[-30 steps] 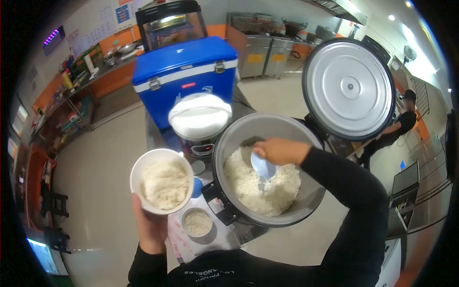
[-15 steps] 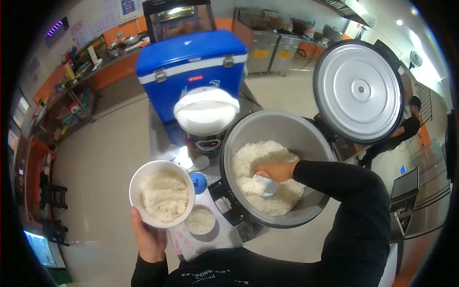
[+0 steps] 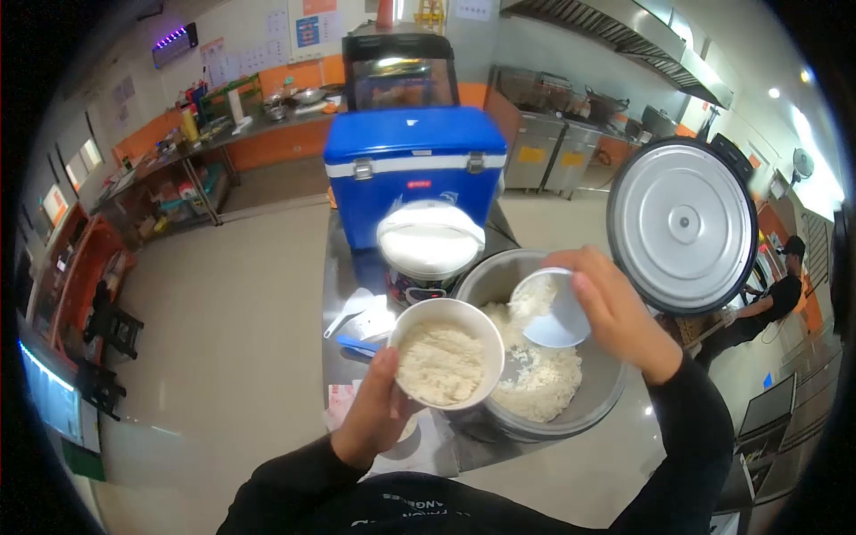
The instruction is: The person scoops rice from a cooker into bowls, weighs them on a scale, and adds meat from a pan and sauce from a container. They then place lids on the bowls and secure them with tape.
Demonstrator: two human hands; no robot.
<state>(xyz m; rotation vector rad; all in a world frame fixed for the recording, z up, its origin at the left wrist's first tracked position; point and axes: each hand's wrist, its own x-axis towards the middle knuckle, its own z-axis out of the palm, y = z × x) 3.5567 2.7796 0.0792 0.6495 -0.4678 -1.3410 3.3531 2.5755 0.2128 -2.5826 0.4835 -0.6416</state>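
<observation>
Raised since the earlier frame: your right hand [image 3: 620,312] has come up out of the rice with the cup [image 3: 562,323], and your left hand [image 3: 373,415] has brought the white bowl [image 3: 493,339] across to the pot's near-left edge. Your left grip is partly curled – thumb at the bowl's rim, fingers beneath and behind it – and has firm hold. Your right grip is closed about the cup's side, thumb toward you, opened only to the cup's width. The cup is tilted, mouth facing left, with some rice [image 3: 533,299] visible inside; it is held above the pot, near the bowl but apart from it. The bowl is held nearly level, mouth up, well filled with rice.

You have the large pot [image 3: 604,379] in front of you, a bed of rice [image 3: 546,385] in its bottom. Its round lid [image 3: 682,223] stands open at the far right. On the desk [image 3: 337,267], to the left, lie a white paddle [image 3: 349,310] and a blue-handled item [image 3: 358,346]; a small cooker [image 3: 431,241] with a white lid sits before a blue cool box [image 3: 383,196]. A small bowl [image 3: 408,430] – mostly hidden – is behind your left hand. A person in black [image 3: 785,294] is at the far right.
</observation>
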